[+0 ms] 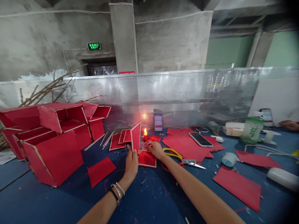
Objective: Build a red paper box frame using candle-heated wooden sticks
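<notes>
My left hand [132,160] grips a red panel [135,137] edged with thin wooden strips and holds it upright. Closed in a pinch, my right hand [154,149] holds a thin translucent stick [141,150] against or close to the panel's lower right edge; contact is hard to make out. A lit red candle [145,136] burns just behind both hands. Beneath them, another edged red panel [147,160] lies flat on the blue table [149,199]. Several more edged panels [118,141] lie to the left of the held one.
Red box-like frames [63,155] fill the left side, branches [53,87] behind them. Yellow-and-red-handled scissors [187,162], red sheets [178,143] and a phone [201,139] lie right. Another phone [158,122] leans on the perforated metal screen [182,93]. Another person's hand [289,125] shows far right.
</notes>
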`<action>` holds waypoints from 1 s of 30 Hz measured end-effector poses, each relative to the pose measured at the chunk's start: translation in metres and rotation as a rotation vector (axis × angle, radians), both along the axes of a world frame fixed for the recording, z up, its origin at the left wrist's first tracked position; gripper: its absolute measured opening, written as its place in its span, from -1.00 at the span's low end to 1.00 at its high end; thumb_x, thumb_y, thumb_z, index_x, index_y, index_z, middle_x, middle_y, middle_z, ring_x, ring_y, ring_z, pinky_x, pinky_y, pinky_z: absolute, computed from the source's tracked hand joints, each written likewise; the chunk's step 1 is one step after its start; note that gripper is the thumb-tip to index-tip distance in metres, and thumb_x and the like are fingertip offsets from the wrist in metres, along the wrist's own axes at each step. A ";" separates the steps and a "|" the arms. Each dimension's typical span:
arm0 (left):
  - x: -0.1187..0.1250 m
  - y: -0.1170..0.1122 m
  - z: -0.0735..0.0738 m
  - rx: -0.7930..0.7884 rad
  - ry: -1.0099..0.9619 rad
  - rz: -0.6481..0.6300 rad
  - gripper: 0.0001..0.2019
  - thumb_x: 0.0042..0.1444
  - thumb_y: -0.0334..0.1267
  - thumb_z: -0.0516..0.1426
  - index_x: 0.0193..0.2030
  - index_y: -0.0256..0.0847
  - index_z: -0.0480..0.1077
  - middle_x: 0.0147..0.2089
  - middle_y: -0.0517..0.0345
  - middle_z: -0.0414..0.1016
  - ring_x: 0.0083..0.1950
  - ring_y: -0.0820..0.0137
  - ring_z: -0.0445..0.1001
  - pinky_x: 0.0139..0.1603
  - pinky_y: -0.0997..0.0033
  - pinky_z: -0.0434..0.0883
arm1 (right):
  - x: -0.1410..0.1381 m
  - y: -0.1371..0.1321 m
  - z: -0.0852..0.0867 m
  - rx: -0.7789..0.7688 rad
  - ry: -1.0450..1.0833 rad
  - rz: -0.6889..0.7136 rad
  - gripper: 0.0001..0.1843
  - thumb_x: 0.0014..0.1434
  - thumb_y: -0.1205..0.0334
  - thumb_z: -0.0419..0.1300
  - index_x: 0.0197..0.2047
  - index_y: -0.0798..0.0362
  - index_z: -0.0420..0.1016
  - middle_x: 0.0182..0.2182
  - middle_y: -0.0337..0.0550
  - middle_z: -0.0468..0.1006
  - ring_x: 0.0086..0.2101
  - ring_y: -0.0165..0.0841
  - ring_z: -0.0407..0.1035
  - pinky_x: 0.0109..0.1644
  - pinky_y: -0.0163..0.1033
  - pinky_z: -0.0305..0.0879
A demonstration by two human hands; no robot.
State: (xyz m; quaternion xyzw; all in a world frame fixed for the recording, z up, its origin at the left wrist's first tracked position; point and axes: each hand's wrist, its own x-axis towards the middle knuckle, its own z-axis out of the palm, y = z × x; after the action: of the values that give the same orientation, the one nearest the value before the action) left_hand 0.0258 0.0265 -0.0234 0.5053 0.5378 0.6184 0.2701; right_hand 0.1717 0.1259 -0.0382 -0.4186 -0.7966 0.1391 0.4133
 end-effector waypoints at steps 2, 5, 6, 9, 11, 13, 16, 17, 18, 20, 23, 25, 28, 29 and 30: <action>0.000 0.001 0.000 0.002 -0.008 0.020 -0.63 0.16 -0.17 -0.02 0.05 -0.28 0.32 0.11 -0.06 0.40 0.14 0.31 0.35 0.05 0.43 0.32 | 0.001 0.000 0.000 0.000 -0.007 0.000 -0.84 0.13 0.18 0.14 -0.27 -0.04 0.54 -0.37 -0.21 0.60 -0.35 -0.34 0.46 -0.26 -0.30 0.25; -0.001 0.002 -0.001 0.014 -0.007 0.040 -0.66 0.15 -0.14 0.00 -0.01 -0.25 0.36 0.09 -0.04 0.43 0.12 0.30 0.37 0.05 0.43 0.32 | 0.001 -0.001 0.001 -0.004 -0.006 0.020 -0.84 0.13 0.23 0.12 -0.28 -0.04 0.54 -0.34 -0.21 0.60 -0.33 -0.35 0.46 -0.22 -0.31 0.26; -0.001 0.002 -0.001 0.015 -0.005 0.038 -0.66 0.15 -0.14 0.00 -0.01 -0.26 0.36 0.09 -0.04 0.43 0.11 0.30 0.38 0.04 0.42 0.33 | 0.002 -0.001 0.002 -0.006 -0.002 0.032 -0.84 0.14 0.25 0.12 -0.28 -0.04 0.54 -0.33 -0.22 0.60 -0.33 -0.36 0.46 -0.22 -0.31 0.26; -0.001 0.001 -0.001 0.017 0.001 0.020 -0.65 0.16 -0.15 -0.01 0.01 -0.27 0.35 0.10 -0.05 0.42 0.11 0.30 0.38 0.04 0.41 0.33 | 0.002 -0.002 0.003 -0.013 0.002 0.048 -0.82 0.14 0.27 0.10 -0.27 -0.03 0.53 -0.35 -0.22 0.60 -0.34 -0.37 0.46 -0.22 -0.31 0.26; -0.001 0.001 -0.001 0.021 0.003 0.015 -0.65 0.16 -0.15 -0.01 0.02 -0.27 0.35 0.11 -0.05 0.41 0.12 0.30 0.37 0.05 0.42 0.33 | 0.001 -0.003 0.004 -0.020 0.001 0.049 -0.82 0.14 0.28 0.09 -0.26 -0.03 0.53 -0.33 -0.21 0.60 -0.32 -0.36 0.47 -0.21 -0.30 0.26; -0.001 0.001 -0.001 0.024 -0.001 0.027 -0.64 0.16 -0.15 -0.01 0.02 -0.26 0.35 0.13 -0.05 0.39 0.15 0.30 0.34 0.06 0.42 0.32 | 0.001 -0.004 0.005 -0.023 0.003 0.062 -0.81 0.14 0.28 0.08 -0.26 -0.03 0.53 -0.29 -0.22 0.60 -0.31 -0.36 0.47 -0.18 -0.30 0.27; -0.001 0.001 -0.001 0.010 -0.007 0.029 -0.61 0.16 -0.16 -0.01 0.07 -0.28 0.33 0.15 -0.06 0.37 0.18 0.30 0.32 0.07 0.41 0.32 | 0.001 -0.005 0.006 -0.020 0.003 0.088 -0.79 0.15 0.32 0.05 -0.25 -0.03 0.52 -0.28 -0.24 0.59 -0.33 -0.39 0.47 -0.18 -0.30 0.27; -0.001 0.001 -0.001 0.007 -0.007 0.016 -0.60 0.16 -0.17 -0.02 0.09 -0.29 0.31 0.15 -0.06 0.37 0.17 0.31 0.32 0.07 0.41 0.32 | 0.001 -0.006 0.007 -0.019 0.001 0.090 -0.78 0.15 0.33 0.05 -0.25 -0.03 0.51 -0.29 -0.24 0.60 -0.34 -0.39 0.47 -0.18 -0.30 0.27; -0.001 0.001 -0.001 0.006 -0.005 0.004 -0.59 0.17 -0.18 -0.03 0.10 -0.30 0.30 0.15 -0.07 0.37 0.17 0.31 0.33 0.08 0.40 0.32 | 0.001 -0.006 0.007 -0.019 -0.003 0.089 -0.78 0.15 0.33 0.04 -0.24 -0.03 0.51 -0.30 -0.25 0.60 -0.35 -0.40 0.47 -0.19 -0.30 0.27; -0.001 0.001 -0.001 0.013 0.002 -0.004 -0.59 0.17 -0.19 -0.04 0.12 -0.29 0.29 0.17 -0.06 0.35 0.16 0.32 0.33 0.09 0.40 0.31 | 0.001 -0.006 0.007 -0.017 -0.018 0.079 -0.78 0.16 0.31 0.04 -0.23 -0.03 0.51 -0.33 -0.24 0.60 -0.35 -0.39 0.47 -0.20 -0.30 0.27; -0.001 0.002 -0.002 0.018 0.008 -0.001 -0.59 0.18 -0.21 -0.06 0.13 -0.30 0.28 0.20 -0.08 0.30 0.18 0.31 0.31 0.10 0.38 0.30 | 0.001 -0.006 0.007 0.002 -0.045 0.057 -0.79 0.19 0.27 0.04 -0.22 -0.02 0.50 -0.35 -0.22 0.60 -0.34 -0.37 0.48 -0.21 -0.31 0.27; -0.001 0.002 -0.002 0.022 0.003 -0.008 -0.58 0.18 -0.22 -0.07 0.14 -0.31 0.26 0.22 -0.10 0.28 0.18 0.29 0.31 0.06 0.37 0.33 | 0.001 -0.006 0.007 0.014 -0.050 0.056 -0.78 0.19 0.27 0.03 -0.21 -0.02 0.50 -0.35 -0.21 0.60 -0.34 -0.37 0.48 -0.21 -0.31 0.26; -0.001 0.002 -0.002 0.035 -0.006 -0.014 -0.59 0.17 -0.22 -0.05 0.13 -0.28 0.28 0.16 -0.09 0.36 0.12 0.27 0.37 0.02 0.36 0.36 | 0.000 -0.007 0.007 0.006 -0.054 0.058 -0.76 0.19 0.31 0.01 -0.18 -0.01 0.49 -0.37 -0.21 0.59 -0.35 -0.37 0.48 -0.22 -0.32 0.26; -0.001 0.002 -0.001 0.033 -0.006 -0.018 -0.59 0.16 -0.21 -0.05 0.12 -0.28 0.29 0.12 -0.08 0.40 0.09 0.27 0.39 0.01 0.35 0.36 | 0.000 -0.007 0.007 -0.001 -0.056 0.057 -0.76 0.19 0.32 0.01 -0.18 -0.02 0.49 -0.38 -0.21 0.59 -0.35 -0.37 0.47 -0.22 -0.31 0.26; -0.001 0.001 -0.001 0.029 -0.002 -0.025 -0.60 0.17 -0.21 -0.06 0.11 -0.28 0.30 0.08 -0.07 0.43 0.07 0.27 0.41 0.01 0.34 0.36 | 0.000 -0.007 0.008 -0.006 -0.054 0.057 -0.75 0.18 0.33 0.01 -0.18 -0.01 0.48 -0.39 -0.21 0.59 -0.34 -0.36 0.47 -0.22 -0.31 0.26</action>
State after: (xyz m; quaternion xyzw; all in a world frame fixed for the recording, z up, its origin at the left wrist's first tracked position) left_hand 0.0249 0.0278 -0.0246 0.5152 0.5224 0.6231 0.2709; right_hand 0.1715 0.1191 -0.0306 -0.4006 -0.8188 0.1418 0.3861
